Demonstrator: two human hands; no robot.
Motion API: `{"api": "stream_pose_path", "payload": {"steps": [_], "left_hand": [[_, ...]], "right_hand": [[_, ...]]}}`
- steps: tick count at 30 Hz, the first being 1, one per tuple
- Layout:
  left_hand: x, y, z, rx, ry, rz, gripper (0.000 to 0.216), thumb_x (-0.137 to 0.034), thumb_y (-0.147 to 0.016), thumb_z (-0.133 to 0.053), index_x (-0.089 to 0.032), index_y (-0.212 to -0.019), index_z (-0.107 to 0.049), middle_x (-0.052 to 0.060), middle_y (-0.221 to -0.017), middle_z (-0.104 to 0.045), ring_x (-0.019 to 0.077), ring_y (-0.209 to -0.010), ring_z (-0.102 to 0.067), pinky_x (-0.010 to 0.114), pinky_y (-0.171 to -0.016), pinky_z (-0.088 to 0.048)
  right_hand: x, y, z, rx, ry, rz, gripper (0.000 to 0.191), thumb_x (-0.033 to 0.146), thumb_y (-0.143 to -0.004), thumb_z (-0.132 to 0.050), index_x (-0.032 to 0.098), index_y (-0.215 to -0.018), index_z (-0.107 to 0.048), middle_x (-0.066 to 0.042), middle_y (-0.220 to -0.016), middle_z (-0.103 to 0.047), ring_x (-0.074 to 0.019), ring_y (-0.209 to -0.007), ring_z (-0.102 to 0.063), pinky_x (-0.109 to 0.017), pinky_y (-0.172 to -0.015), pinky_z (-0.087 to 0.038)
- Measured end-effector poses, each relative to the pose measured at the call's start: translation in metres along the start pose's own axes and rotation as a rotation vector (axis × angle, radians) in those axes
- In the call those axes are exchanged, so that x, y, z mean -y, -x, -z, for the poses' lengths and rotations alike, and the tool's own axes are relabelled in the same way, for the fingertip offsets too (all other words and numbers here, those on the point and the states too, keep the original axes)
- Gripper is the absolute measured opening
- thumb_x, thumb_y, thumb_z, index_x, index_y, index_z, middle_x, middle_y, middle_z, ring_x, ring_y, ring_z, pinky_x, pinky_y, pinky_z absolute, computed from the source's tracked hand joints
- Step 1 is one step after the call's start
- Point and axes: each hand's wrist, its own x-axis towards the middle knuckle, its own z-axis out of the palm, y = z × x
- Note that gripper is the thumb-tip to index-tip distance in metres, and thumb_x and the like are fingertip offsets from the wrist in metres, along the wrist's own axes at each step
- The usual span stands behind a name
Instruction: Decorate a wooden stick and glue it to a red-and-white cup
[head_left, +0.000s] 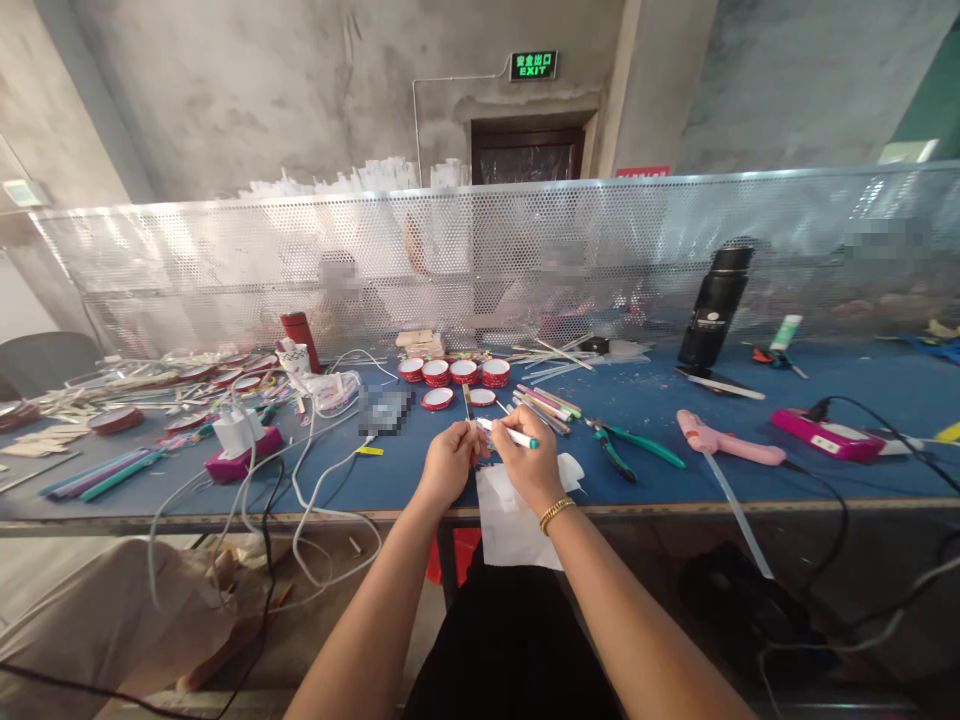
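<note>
My right hand (526, 458) is closed round a white marker (513, 433) with a teal end, its tip pointing left toward my other hand. Close beside it, my left hand (450, 462) pinches a thin, flat brownish strip (469, 402) that sticks up from the fingers. What lies between the two hands is partly hidden by the fingers. A white paper sheet (517, 525) hangs over the table edge under my right hand. Just beyond the hands lie round red-rimmed white discs (437, 399), with stacks of the same discs (495, 373) behind.
To the right are teal-handled pliers (637, 445), a pink glue gun (727, 442), a magenta power strip (825, 437) and a black bottle (714, 310). On the left, white cables (300, 490) trail off the edge near another magenta power strip (244, 455). A perforated metal screen (450, 260) closes the back.
</note>
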Motion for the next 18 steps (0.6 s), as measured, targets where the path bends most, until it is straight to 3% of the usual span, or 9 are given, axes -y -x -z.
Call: {"api": "stream_pose_path", "payload": {"steps": [11,18], "left_hand": [[0.0004,0.0005,0.0000,-0.007,-0.024,-0.017,0.031,-0.032,-0.090,-0.050,-0.019,-0.062,-0.051,-0.003,-0.055,-0.049,0.0113,-0.054,-0.042,0.024,-0.054,-0.033],[-0.0013,0.0005,-0.0001,-0.003,-0.007,-0.011,0.031,-0.032,-0.091,-0.047,-0.019,-0.063,-0.053,-0.003,-0.055,-0.049,0.0113,-0.053,-0.042,0.023,-0.053,-0.032]], "right_hand": [[0.0027,0.0014,-0.0003,0.100,-0.107,-0.053,0.018,0.029,-0.086,-0.060,0.025,-0.070,-0.052,0.002,-0.061,-0.062,-0.0168,-0.057,-0.058,-0.030,-0.058,-0.044],[0.0021,0.0001,0.0005,0.022,0.000,-0.011,0.019,0.029,-0.086,-0.057,0.024,-0.068,-0.050,0.002,-0.063,-0.058,-0.0164,-0.060,-0.054,-0.030,-0.061,-0.042]]}}
